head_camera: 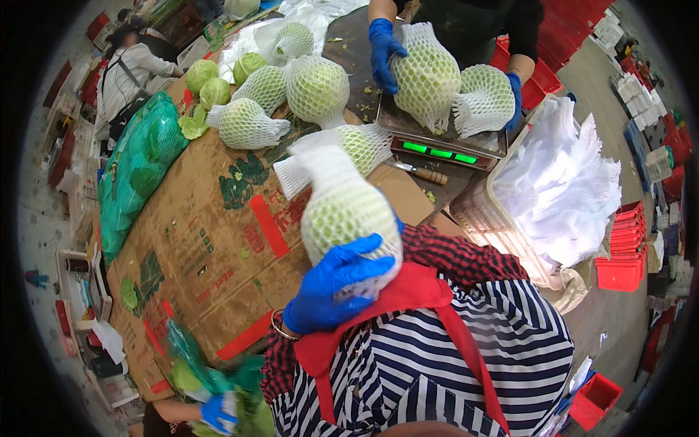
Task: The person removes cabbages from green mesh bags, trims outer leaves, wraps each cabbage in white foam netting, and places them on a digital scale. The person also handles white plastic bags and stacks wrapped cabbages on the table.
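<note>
A pale green cabbage [349, 218] in a white foam net sleeve is close in front of my chest, with the sleeve's gathered end pointing away from me. My left hand [344, 278], in a blue glove, grips its near side with fingers spread over the net. My right hand [400, 219] is mostly hidden behind the cabbage's right side; a strip of blue glove shows against it. Just beyond, another netted cabbage [363, 145] lies partly covered from view. More netted cabbages [317, 90] rest farther back on the cardboard-covered table [218, 273].
Across from me, a co-worker's gloved hands [385, 57] hold two netted cabbages on a digital scale [442, 147]. A wooden-handled knife [428, 175] lies before it. Foam nets fill a crate [491, 207] at right. A green mesh sack [142, 164] and another person's gloved hand [218, 412] are left.
</note>
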{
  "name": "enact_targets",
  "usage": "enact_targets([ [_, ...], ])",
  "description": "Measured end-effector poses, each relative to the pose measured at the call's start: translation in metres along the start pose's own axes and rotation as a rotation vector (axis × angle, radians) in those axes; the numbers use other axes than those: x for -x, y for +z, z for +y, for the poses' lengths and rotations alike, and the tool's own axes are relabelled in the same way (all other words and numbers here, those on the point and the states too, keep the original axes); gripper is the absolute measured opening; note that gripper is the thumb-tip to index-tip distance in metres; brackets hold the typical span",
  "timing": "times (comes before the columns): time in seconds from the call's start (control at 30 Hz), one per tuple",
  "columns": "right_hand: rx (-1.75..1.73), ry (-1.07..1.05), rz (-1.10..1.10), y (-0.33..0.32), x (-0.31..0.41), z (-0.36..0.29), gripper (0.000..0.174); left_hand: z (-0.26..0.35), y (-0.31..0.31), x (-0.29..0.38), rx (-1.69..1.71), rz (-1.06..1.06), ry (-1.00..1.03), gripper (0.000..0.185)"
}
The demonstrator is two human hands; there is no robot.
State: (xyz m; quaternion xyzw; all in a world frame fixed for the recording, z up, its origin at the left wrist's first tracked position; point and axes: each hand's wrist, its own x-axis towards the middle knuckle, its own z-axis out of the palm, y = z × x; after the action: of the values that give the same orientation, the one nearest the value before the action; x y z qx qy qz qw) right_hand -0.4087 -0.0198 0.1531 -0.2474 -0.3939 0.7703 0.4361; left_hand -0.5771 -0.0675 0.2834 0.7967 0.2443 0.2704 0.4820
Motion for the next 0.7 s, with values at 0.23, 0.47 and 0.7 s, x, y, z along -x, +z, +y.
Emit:
enact_targets([
  [0.23, 0.542, 0.009, 0.237, -0.047, 0.071, -0.031, 0.051, -0.027, -0.004, -0.01, 0.144, -0.031, -0.042, 0.041],
  [0.47, -0.231, -0.404, 0.418, -0.099, 0.111, -0.066, 0.052, -0.116, 0.005, -0.063, -0.692, 0.297, -0.006, 0.054],
  [0.7, -0.45, -0.709, 0.338, -0.131, 0.159, -0.102, 0.052, -0.207, -0.016, -0.137, -1.039, 0.427, -0.035, 0.064],
])
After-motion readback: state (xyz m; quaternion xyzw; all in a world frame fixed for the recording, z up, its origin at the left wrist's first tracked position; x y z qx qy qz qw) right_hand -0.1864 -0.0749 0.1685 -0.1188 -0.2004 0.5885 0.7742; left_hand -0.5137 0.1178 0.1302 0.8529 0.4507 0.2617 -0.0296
